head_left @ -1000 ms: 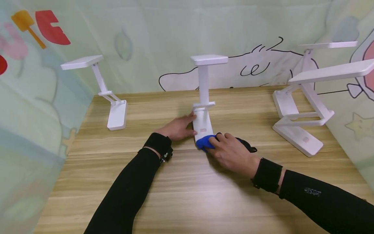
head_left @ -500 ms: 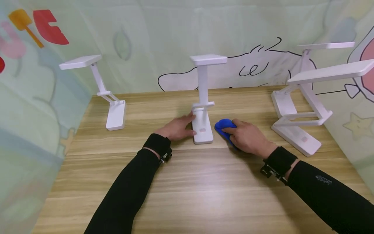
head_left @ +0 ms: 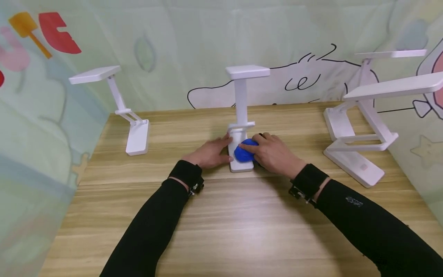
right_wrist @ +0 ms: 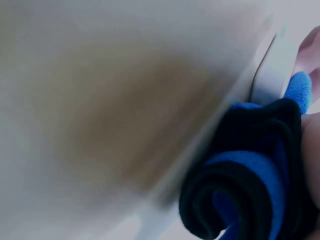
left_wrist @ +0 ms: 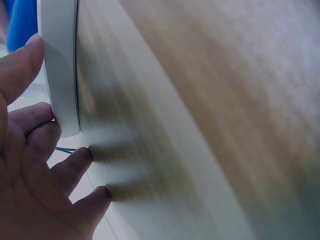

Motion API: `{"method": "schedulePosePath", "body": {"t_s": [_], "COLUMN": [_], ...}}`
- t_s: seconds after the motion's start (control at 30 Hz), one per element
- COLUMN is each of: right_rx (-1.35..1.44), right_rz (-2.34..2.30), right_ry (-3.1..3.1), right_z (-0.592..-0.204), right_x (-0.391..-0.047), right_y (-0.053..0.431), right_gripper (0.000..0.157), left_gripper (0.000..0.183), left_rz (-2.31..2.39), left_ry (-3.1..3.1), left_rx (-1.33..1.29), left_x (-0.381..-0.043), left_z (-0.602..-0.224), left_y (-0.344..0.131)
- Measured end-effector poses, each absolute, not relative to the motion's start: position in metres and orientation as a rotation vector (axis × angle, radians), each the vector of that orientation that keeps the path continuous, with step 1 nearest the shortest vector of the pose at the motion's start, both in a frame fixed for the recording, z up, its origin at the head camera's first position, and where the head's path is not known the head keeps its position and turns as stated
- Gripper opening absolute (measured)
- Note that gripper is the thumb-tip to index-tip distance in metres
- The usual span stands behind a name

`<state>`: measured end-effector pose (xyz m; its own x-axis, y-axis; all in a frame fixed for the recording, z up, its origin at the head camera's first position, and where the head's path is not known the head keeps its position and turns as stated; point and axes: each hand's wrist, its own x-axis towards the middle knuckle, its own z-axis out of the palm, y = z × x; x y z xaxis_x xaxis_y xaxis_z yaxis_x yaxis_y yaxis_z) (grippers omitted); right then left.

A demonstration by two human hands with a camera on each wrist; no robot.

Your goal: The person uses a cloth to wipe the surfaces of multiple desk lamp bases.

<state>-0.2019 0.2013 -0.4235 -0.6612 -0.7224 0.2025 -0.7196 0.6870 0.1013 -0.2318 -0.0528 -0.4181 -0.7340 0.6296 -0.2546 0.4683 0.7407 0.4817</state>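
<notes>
A white folding desk lamp (head_left: 241, 100) stands upright in the middle, its flat base on the wooden table. Along the left side of that base, my left hand (head_left: 209, 153) rests with thumb and fingers spread; in the left wrist view, thumb and fingertips touch the base's side wall (left_wrist: 60, 65). My right hand (head_left: 275, 154) grips a blue cloth with black parts (head_left: 243, 155), pressing it onto the top of the base. Bunched folds of the cloth (right_wrist: 247, 175) hang beside the base in the right wrist view. The cloth covers the base's small label.
Another white lamp (head_left: 137, 136) stands at the back left of the table (head_left: 214, 231). Two more, a nearer one (head_left: 356, 163) and one behind it (head_left: 337, 121), stand close together at the right. Printed fabric walls (head_left: 173, 46) enclose the back and sides.
My right hand has moved the cloth from the base's front end, off to the table at the right, then back onto the base's top. My left hand has stayed at the base's side.
</notes>
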Motion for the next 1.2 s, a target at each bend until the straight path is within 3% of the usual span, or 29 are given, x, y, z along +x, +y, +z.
{"method": "schedulePosePath", "body": {"t_s": [0.23, 0.5, 0.77, 1.0, 1.2], "right_rx": [1.031, 0.744, 0.821, 0.911, 0.728], "right_rz": [-0.093, 0.026, 0.086, 0.342, 0.696], "right_ry": [-2.766, -2.808, -2.83, -3.16, -3.208], "right_z": [-0.425, -0.424, -0.416, -0.39, -0.381], "right_x": [-0.226, -0.182, -0.134, -0.112, -0.111], "right_y": [0.204, 0.188, 0.194, 0.193, 0.187], "right_gripper": [0.054, 0.047, 0.049, 0.052, 0.054], "left_gripper": [0.075, 0.075, 0.076, 0.075, 0.052], "left_rz": [0.556, 0.555, 0.568, 0.689, 0.945], "left_ry": [2.54, 2.547, 2.553, 2.56, 2.667], "left_rx": [0.824, 0.818, 0.826, 0.818, 0.694], "left_x": [-0.23, -0.229, -0.227, -0.228, -0.221], "left_z": [-0.418, -0.419, -0.416, -0.419, -0.416], "left_y": [-0.049, -0.049, -0.047, -0.053, -0.071]}}
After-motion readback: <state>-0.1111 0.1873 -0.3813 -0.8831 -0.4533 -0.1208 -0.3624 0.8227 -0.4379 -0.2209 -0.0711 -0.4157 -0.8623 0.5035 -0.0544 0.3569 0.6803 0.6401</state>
